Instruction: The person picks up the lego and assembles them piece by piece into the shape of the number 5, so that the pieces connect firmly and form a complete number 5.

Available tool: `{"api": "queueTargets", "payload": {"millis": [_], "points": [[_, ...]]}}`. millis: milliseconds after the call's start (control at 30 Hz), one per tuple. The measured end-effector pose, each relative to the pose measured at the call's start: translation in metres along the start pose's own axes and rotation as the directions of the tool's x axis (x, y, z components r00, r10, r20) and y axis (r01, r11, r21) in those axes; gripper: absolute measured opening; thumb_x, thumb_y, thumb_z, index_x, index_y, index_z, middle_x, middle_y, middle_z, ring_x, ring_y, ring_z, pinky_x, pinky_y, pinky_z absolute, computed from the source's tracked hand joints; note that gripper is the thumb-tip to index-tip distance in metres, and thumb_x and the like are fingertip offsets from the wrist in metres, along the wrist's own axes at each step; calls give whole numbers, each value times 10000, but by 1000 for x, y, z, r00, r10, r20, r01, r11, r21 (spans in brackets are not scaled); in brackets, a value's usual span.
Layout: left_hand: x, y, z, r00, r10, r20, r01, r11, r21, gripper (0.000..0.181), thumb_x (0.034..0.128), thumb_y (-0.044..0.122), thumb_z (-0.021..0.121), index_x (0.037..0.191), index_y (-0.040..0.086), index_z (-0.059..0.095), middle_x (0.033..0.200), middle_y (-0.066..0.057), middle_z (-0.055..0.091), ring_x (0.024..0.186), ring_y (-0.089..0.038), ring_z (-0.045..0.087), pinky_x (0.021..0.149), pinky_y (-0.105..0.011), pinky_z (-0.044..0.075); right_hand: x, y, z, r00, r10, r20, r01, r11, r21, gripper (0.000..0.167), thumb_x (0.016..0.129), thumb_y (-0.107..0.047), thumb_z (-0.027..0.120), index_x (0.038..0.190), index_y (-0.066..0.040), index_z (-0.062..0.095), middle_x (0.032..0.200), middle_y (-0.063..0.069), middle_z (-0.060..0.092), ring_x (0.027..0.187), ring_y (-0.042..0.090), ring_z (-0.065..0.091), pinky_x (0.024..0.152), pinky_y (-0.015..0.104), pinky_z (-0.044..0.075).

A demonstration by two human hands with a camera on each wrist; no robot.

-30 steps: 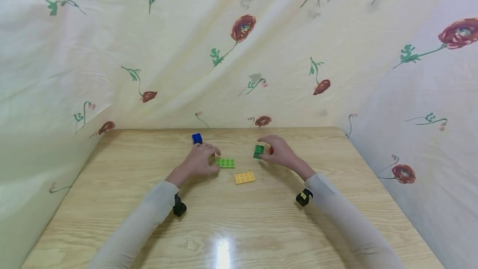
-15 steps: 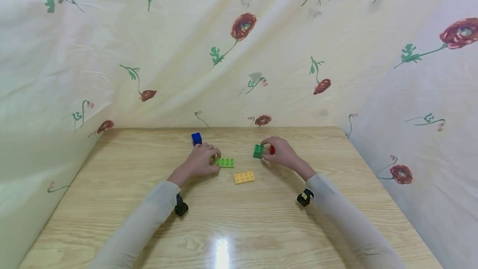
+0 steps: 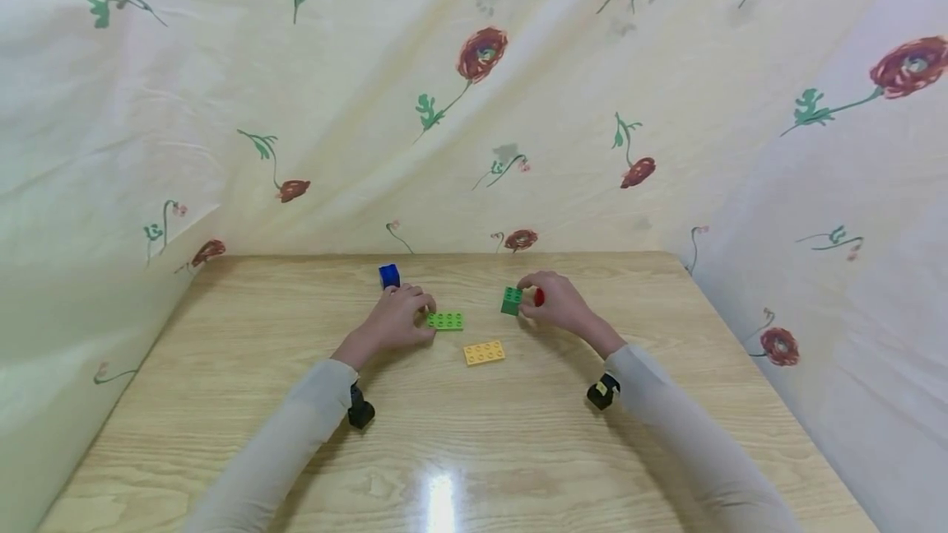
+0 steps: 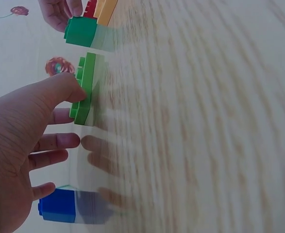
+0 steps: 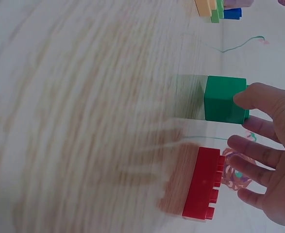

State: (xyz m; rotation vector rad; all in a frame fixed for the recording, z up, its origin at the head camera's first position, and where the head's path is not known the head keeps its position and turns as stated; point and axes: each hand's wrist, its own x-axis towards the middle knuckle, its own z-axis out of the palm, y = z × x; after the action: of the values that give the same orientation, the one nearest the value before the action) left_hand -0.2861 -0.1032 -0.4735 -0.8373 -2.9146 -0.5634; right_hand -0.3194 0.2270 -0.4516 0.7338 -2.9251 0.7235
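Observation:
My left hand (image 3: 394,319) pinches the left end of a flat light green toy brick (image 3: 447,322) between thumb and index finger. In the left wrist view that brick (image 4: 86,90) sits low at the table, and the other fingers are spread apart from it. My right hand (image 3: 557,304) holds a taller dark green brick (image 3: 511,301) by its right side; in the right wrist view the thumb lies on one face of the brick (image 5: 225,99) and the index finger is partly hidden behind it. Below the remaining fingers lies a red brick (image 5: 203,182), mostly hidden by the hand in the head view.
A flat yellow-orange brick (image 3: 485,353) lies between the hands, nearer the person. Just beyond the left hand stands a blue brick (image 3: 388,275). The wooden table (image 3: 474,434) ends at a flowered cloth (image 3: 355,105) at the back and sides.
The right thumb and index finger have closed onto the dark green brick. The left thumb and index finger have closed in on the light green brick. The bricks have hardly moved.

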Motion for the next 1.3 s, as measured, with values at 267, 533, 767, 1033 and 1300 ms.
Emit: {"api": "queueTargets", "payload": {"millis": [267,533,767,1033,1300], "points": [[0,-1,0,1000,-13,-1,13,1000,-14,282,874,328,756,1091,158,697,1089,-39,655,1080,-246,558,958,-483,417,0,-1,1,1000,21,8,-22,1000,7,351,893,-163,752,1216,-37,692,1224,149,705,1050,292,629,905,472,526],[4,-4,2,1000,-23,-1,22,999,-35,277,877,337,759,1094,176,698,1164,-48,634,1132,-265,548,959,-484,431,5,3,3,998,51,29,-53,997,53,341,901,-137,726,1223,-34,680,1210,150,702,941,261,609,814,391,504],[6,-6,-1,999,-24,31,26,997,-70,274,874,335,776,1083,176,694,1213,-64,607,1203,-288,511,1001,-515,409,9,-1,5,996,72,56,-79,987,141,346,914,-120,705,1238,-7,656,1236,176,678,1038,308,628,854,433,529],[12,-9,-4,998,6,55,-2,997,-75,222,874,335,778,1024,206,676,1265,-60,576,1288,-311,454,1077,-566,332,20,-9,5,998,40,39,-47,975,215,334,916,-108,689,1231,-5,649,1266,188,669,1266,394,577,1072,573,444],[12,-11,-7,997,-13,78,23,990,-140,215,862,325,796,993,202,678,1296,-73,583,1320,-331,420,1086,-588,292,32,-26,1,1000,-2,15,-1,971,240,366,923,-154,731,1250,-9,650,1255,185,681,1242,407,595,1064,587,443]]}}
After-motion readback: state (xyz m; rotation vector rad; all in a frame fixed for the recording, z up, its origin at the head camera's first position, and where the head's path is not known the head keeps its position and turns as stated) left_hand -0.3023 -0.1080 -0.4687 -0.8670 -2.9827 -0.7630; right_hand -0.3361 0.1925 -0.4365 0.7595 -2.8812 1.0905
